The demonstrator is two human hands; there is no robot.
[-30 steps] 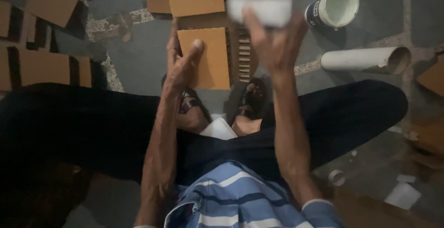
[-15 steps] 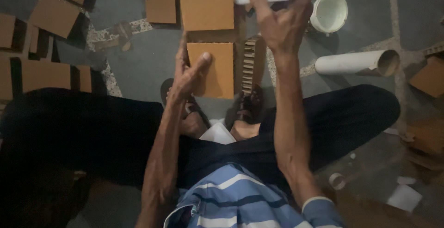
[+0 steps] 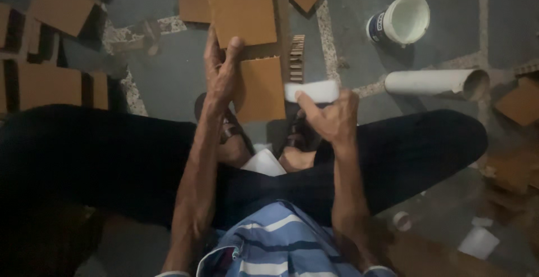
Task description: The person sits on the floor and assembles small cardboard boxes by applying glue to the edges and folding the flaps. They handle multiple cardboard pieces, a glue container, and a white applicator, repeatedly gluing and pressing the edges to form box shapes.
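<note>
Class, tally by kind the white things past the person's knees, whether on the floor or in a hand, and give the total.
white tub: 1
white tube: 1
white strip, held in the right hand: 1
Total: 3

Flat brown cardboard panel (image 3: 261, 89), rectangular, lying on the floor, its left edge under the left hand's (image 3: 222, 75) fingertips. Small white oblong piece (image 3: 312, 91), level, pinched from below in the right hand (image 3: 331, 121), just right of the panel.
</note>
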